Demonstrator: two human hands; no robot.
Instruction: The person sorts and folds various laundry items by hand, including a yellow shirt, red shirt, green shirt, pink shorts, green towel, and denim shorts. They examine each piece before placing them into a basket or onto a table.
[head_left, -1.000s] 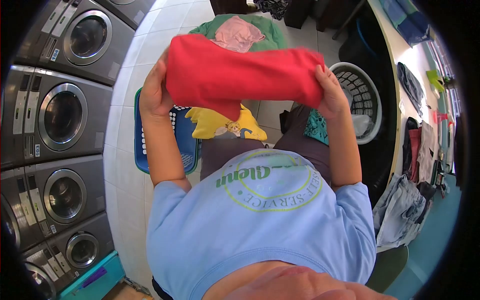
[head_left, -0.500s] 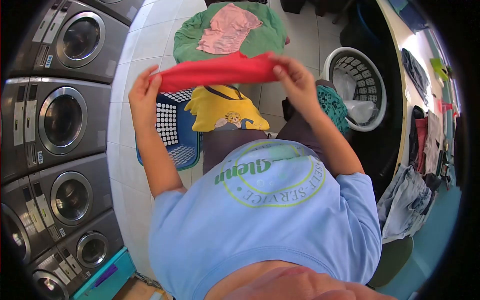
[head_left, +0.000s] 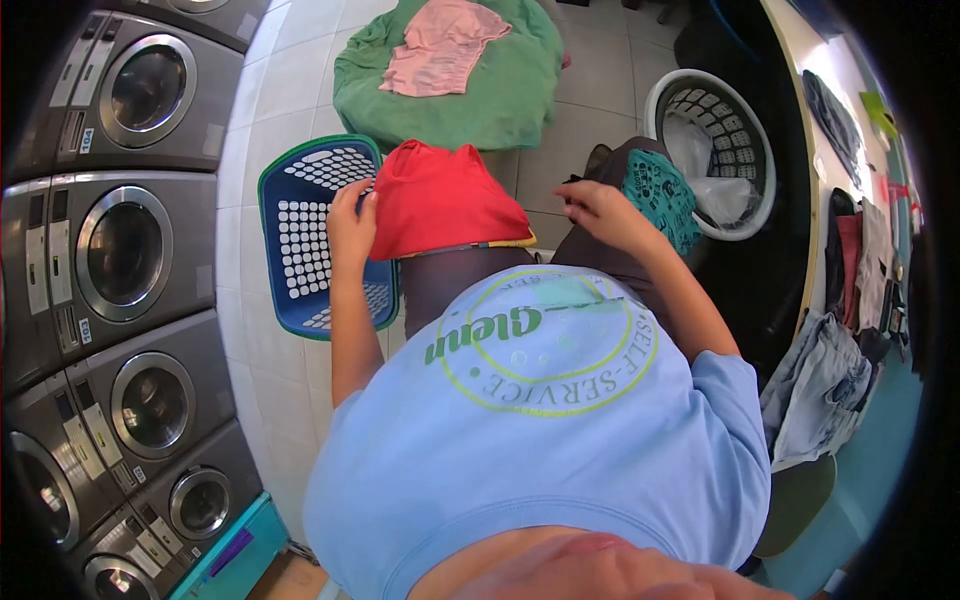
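Observation:
A red cloth garment [head_left: 440,205] lies folded over my left thigh, on top of a yellow garment [head_left: 518,241] of which only an edge shows. My left hand [head_left: 351,228] is at the red garment's left side, thumb and fingers apart; whether the thumb touches the cloth is hard to see. Away from the cloth, over my right thigh, my right hand [head_left: 606,212] has loosely bent fingers and holds nothing visible. Teal printed fabric [head_left: 658,197] drapes over my right knee, beyond that hand.
A blue basket [head_left: 268,250] stands left of my leg. In front, a pink garment [head_left: 440,50] lies on a green cloth-covered mound [head_left: 510,105]. A white-rimmed basket [head_left: 765,190] holds clear plastic at right. Dryers [head_left: 125,250] line the left; folded jeans [head_left: 822,390] lie on the right.
The red garment, earlier stretched in the air between both hands, now lies over the yellow one on my thigh. My right hand has let go of it, and both hands have come lower.

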